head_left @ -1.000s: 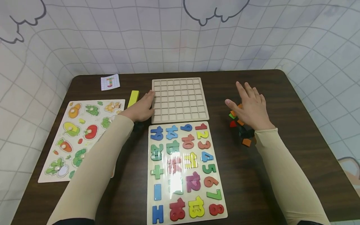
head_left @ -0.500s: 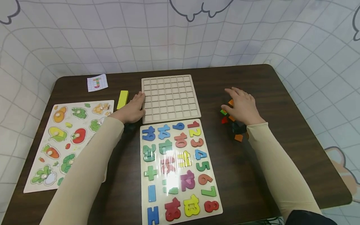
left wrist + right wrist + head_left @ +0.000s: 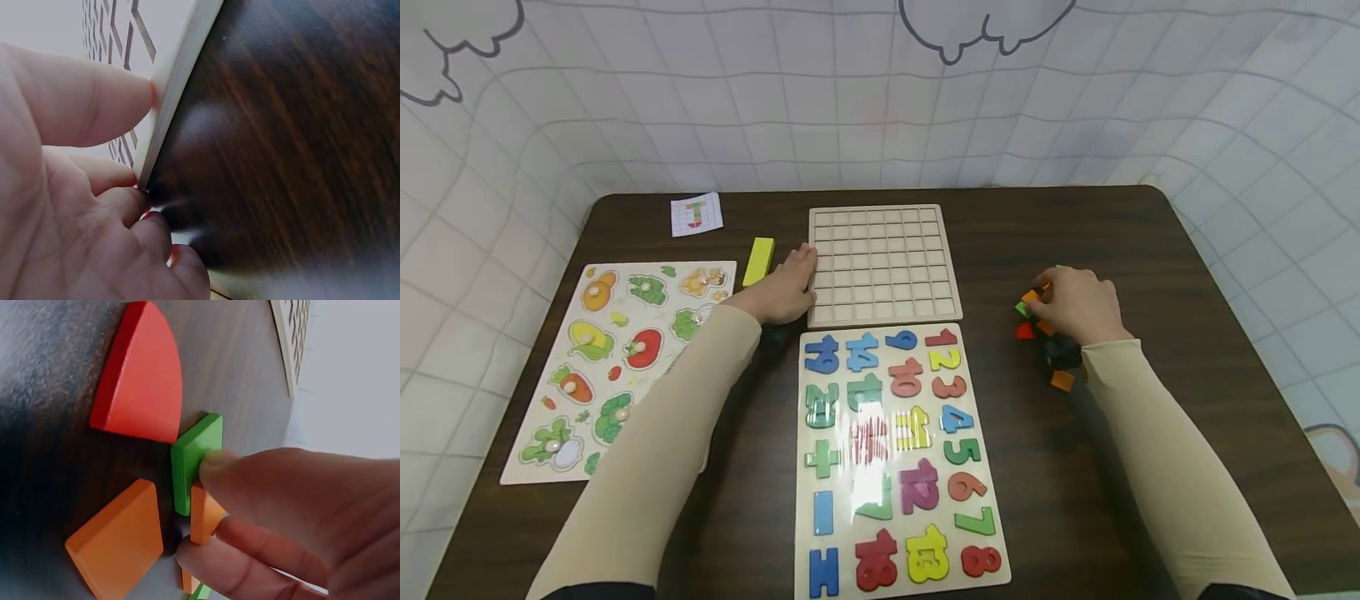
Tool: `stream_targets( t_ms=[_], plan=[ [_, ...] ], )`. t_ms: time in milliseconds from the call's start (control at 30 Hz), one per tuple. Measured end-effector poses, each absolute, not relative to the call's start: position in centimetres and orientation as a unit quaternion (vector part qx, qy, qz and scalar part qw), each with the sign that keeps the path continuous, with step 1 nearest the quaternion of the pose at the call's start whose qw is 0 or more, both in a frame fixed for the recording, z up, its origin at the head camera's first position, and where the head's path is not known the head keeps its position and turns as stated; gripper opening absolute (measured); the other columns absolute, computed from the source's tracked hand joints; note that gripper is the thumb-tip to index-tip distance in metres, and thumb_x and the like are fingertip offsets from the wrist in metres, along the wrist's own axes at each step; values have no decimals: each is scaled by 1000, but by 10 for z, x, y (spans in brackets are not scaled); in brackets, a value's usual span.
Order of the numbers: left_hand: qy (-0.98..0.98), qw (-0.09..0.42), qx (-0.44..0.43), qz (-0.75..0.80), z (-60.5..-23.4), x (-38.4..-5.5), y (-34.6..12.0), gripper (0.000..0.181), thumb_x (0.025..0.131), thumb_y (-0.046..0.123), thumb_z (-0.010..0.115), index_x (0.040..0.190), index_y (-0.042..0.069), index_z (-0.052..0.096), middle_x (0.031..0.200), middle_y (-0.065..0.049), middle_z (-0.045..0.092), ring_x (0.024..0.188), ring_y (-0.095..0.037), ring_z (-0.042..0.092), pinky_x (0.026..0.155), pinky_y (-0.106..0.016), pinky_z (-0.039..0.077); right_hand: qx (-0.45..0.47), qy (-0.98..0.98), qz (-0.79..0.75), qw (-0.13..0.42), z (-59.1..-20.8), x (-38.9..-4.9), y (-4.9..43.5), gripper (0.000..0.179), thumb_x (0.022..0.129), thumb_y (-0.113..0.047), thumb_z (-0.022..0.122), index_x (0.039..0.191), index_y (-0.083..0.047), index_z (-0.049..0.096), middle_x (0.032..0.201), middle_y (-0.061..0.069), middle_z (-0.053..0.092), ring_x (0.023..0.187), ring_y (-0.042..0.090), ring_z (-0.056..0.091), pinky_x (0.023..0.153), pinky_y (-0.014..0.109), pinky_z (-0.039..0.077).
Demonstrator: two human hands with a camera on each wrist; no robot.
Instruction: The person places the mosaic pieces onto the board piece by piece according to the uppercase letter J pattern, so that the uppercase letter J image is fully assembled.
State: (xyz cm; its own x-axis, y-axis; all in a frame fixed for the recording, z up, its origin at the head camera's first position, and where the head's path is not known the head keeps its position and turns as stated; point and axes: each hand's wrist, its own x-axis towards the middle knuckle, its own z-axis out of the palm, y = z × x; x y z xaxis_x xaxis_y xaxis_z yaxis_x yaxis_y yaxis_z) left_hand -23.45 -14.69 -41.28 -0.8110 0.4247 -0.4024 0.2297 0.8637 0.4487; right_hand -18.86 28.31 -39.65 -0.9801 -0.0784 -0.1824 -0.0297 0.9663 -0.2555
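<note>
- The right hand (image 3: 1078,308) is now down among the small coloured blocks, thumb and fingers drawn together; half a second ago it was more spread above them.
- The left hand (image 3: 781,287) stays where it was — fingers extended, fingertips and thumb touching the left edge of the pale, square-gridded wooden board (image 3: 880,267).
- In the right wrist view, the right hand pinches a small, flat orange block (image 3: 203,515) between thumb and finger; its full outline is hidden.
- That orange block sits right by a flat, four-sided green block (image 3: 187,450), which the thumb tip overlaps.
- Near these lie a smooth red quarter-circle block (image 3: 144,375) and a flat, four-sided orange piece (image 3: 119,544) with a paler side edge.
- All of them are on the dark brown, wood-grained surface (image 3: 1180,275) — well to the right of the board.
</note>
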Motion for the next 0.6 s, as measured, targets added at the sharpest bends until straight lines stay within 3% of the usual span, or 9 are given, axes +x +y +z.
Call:
stream_targets(
  t_ms=[333,600],
  plan=[
    [931,250,181,196,-408,-234,-146,73,108,19,34,165,-2,-7,174,-20,-16,163,-37,-14,134,-54,0,-56,990,-121,54,-388,-200,268,36,93,-27,70,121,-4,74,112,18,77,94,37,69,83,56,50],
    [931,247,182,197,-411,-231,-146,73,108,18,34,164,-3,-7,174,-21,-15,163,-38,-12,133,-54,1,-112,982,-142,44,-389,-244,211,31,92,-23,74,119,-8,75,116,14,77,96,34,70,83,51,55]
  ],
)
